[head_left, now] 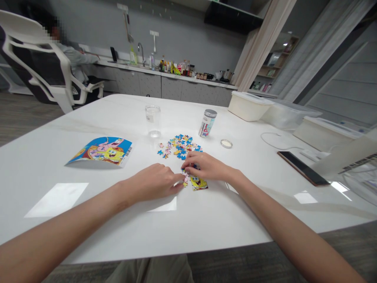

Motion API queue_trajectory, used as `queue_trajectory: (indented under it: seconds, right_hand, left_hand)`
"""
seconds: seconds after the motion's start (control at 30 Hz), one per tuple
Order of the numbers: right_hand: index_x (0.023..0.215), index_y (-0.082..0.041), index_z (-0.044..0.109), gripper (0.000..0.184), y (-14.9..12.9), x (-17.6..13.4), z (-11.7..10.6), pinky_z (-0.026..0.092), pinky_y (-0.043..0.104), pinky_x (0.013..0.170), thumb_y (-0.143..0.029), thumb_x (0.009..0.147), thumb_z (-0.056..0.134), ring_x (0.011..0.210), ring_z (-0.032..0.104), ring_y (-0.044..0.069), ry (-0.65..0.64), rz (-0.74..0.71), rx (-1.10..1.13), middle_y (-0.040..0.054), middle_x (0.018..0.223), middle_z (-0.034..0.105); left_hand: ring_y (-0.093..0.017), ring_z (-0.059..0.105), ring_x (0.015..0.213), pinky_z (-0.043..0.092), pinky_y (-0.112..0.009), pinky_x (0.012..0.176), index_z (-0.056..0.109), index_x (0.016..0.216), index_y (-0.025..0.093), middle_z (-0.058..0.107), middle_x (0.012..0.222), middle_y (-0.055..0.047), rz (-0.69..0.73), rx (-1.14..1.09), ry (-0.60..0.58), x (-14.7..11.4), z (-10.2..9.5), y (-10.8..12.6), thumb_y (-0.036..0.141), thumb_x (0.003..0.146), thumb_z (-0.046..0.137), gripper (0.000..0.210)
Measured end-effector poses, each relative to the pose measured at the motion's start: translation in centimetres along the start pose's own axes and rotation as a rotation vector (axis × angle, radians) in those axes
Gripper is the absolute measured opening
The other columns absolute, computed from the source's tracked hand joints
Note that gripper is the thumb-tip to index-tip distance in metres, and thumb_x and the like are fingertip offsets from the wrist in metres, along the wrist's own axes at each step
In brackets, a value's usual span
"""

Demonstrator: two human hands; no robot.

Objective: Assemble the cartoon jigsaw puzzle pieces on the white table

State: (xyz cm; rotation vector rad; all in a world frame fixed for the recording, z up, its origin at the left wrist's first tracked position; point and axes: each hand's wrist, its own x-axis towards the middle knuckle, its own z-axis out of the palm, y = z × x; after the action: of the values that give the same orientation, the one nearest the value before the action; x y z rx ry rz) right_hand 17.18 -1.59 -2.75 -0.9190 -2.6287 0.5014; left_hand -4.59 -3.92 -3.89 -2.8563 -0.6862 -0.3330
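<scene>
A partly joined jigsaw puzzle (200, 183), with a yellow cartoon face, lies on the white table. My right hand (203, 165) is over its upper left side, fingers closed in a pinch around a puzzle piece (184, 169) that they mostly cover. At the left edge, my left hand (156, 181) has its fingers curled, the index fingertip and thumb at a small pink puzzle piece (185, 179). Just beyond both hands spreads a heap of loose blue, pink and yellow puzzle pieces (181, 145). To the left, a slightly curled picture sheet (103, 151) shows cartoon figures.
Behind the heap stand a clear jar (153, 122) and a printed can (207, 124); a round lid (226, 144) lies beside it. Rightward are a phone (302, 168), a cable and storage boxes (250, 105). A person (73, 59) sits at the far-left counter.
</scene>
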Motion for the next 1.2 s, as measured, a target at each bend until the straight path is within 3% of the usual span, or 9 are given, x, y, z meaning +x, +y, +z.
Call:
queue_trajectory:
  seconds: [0.3,0.5,0.73,1.2]
  right_hand:
    - [0.084,-0.017,0.065,0.006,-0.24,0.34,0.47,0.044,0.026,0.069,-0.017,0.084,0.058,0.072,0.054,0.012,0.034,0.136,0.131,0.0021,0.082,0.063]
    - [0.078,-0.016,0.065,0.009,-0.53,0.69,0.32,0.044,0.026,0.069,-0.019,0.084,0.059,0.070,0.057,0.011,0.134,0.301,0.279,0.0012,0.076,0.066]
    - [0.078,-0.016,0.068,0.008,-0.35,0.70,0.53,0.043,0.024,0.066,-0.015,0.081,0.060,0.067,0.058,0.011,0.098,0.301,0.334,0.0002,0.070,0.066]
    - [0.082,-0.018,0.071,0.009,-0.25,0.79,0.82,0.042,0.025,0.065,-0.018,0.084,0.062,0.069,0.056,0.011,0.078,0.259,0.284,0.0016,0.078,0.068]
  left_hand:
    - [-0.010,0.046,0.038,0.026,-0.023,0.043,0.069,0.082,0.017,0.055,0.046,0.000,0.006,-0.029,-0.028,0.01,-0.37,0.23,0.027,0.092,0.044,0.029]
    - [-0.011,0.047,0.040,0.027,-0.025,0.044,0.071,0.091,0.018,0.058,0.049,-0.001,-0.002,-0.038,-0.052,0.04,-0.35,0.22,0.029,0.093,0.044,0.029]
    - [-0.010,0.047,0.039,0.027,-0.024,0.044,0.073,0.091,0.018,0.058,0.049,-0.001,-0.011,-0.031,-0.054,-0.04,-0.15,0.20,0.029,0.093,0.044,0.030]
    - [-0.011,0.047,0.040,0.024,-0.025,0.045,0.073,0.094,0.020,0.058,0.050,-0.001,-0.019,-0.045,-0.069,0.07,-0.20,0.22,0.028,0.091,0.046,0.029]
